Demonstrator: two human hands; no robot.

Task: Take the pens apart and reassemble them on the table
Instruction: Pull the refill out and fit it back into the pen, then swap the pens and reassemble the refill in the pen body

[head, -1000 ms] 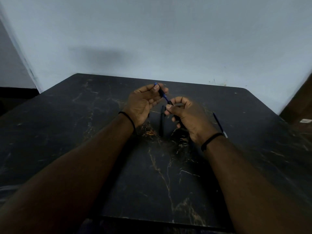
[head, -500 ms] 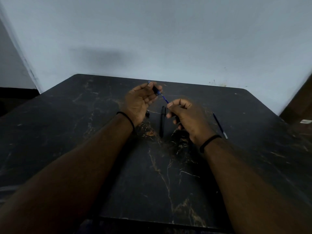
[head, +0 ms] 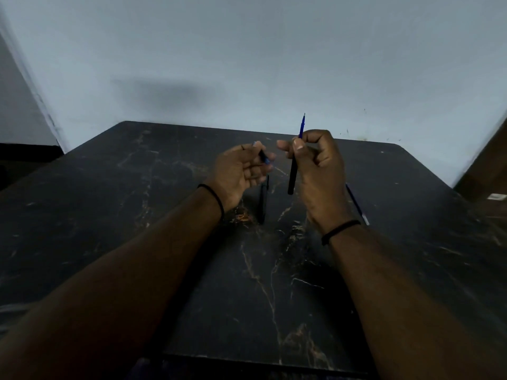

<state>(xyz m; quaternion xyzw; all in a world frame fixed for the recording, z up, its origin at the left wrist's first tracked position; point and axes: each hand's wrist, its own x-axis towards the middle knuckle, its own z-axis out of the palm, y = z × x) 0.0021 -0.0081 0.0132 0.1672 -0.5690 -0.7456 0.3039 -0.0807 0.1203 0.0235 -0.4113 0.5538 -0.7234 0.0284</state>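
My right hand (head: 319, 171) holds a black pen barrel (head: 292, 176) upright above the table, with a blue refill (head: 302, 126) sticking out of its top. My left hand (head: 238, 171) pinches a small dark pen tip piece (head: 264, 156) with a blue end between its fingers. The two hands are a little apart. Another black pen (head: 262, 201) lies on the dark marble table (head: 137, 215) between my hands. A loose blue refill (head: 356, 205) with a white end lies on the table to the right of my right wrist.
A pale wall rises just behind the table's far edge. A brown piece of furniture (head: 488, 165) stands at the far right, with a small white thing on the floor by it. The table's front edge (head: 260, 363) is close to my body.
The tip piece has come off the pen. My right hand has lifted and turned the barrel upright, refill pointing up, and my left hand keeps the tip piece.
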